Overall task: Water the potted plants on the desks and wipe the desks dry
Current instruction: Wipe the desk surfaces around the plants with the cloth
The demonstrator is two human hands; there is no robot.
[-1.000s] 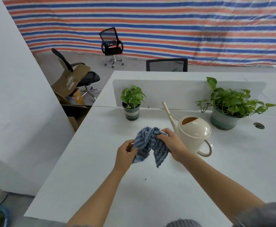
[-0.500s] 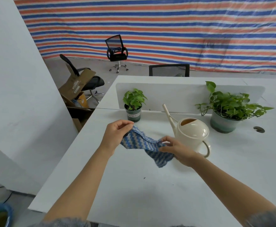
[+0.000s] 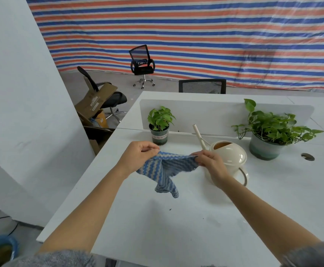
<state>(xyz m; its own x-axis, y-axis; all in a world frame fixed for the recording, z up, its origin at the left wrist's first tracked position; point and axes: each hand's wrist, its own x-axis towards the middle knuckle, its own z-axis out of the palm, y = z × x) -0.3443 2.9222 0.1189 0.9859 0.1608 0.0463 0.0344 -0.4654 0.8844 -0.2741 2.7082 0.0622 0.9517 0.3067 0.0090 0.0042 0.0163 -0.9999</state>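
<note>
The cloth [image 3: 165, 170] hung above the worktop [image 3: 176, 228], stretched between the left hand [image 3: 140, 156] and right hand [image 3: 210, 160], each pinched closed on an upper corner. Beyond stood the watering can [image 3: 228, 160]; the small pot [image 3: 159, 136] read "GOOD MORNING".

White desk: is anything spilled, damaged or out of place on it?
No spill shows on the white desk; only a few tiny dark specks. The cream plastic watering can stands upright.
</note>
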